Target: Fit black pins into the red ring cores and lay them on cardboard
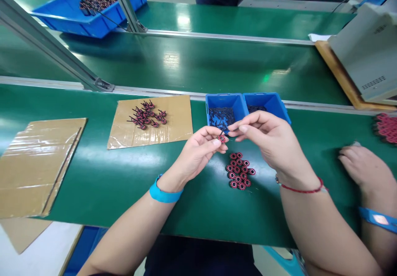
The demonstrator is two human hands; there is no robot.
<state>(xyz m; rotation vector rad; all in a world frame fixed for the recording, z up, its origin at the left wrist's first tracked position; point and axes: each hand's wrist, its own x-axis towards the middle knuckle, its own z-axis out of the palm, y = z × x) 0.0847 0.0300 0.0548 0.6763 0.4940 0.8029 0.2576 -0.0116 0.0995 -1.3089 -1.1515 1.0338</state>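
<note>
My left hand (pixel 197 154) pinches a small red-and-black wound coil (pixel 222 138) between thumb and fingertips. A short dark piece stands up from the coil. My right hand (pixel 273 143) is closed in a pinch just to the right of it; what lies between its fingertips is too small to make out. Below my hands, a cluster of similar ring-shaped coils (pixel 237 169) lies on the green table (pixel 192 210). Just behind them stand two blue bins (pixel 225 99) holding short dark tube-like pieces (pixel 221 116). More coils with dark stalks (pixel 145 114) lie on a cardboard sheet (pixel 178 121) at left.
Another cardboard piece (pixel 37 164) lies far left. At right rests a co-worker's hand (pixel 366 168), near a red pile (pixel 386 129). A metal post (pixel 62 46) rises at left. Behind are a large blue tray (pixel 68 13) of parts and a grey box (pixel 369 56).
</note>
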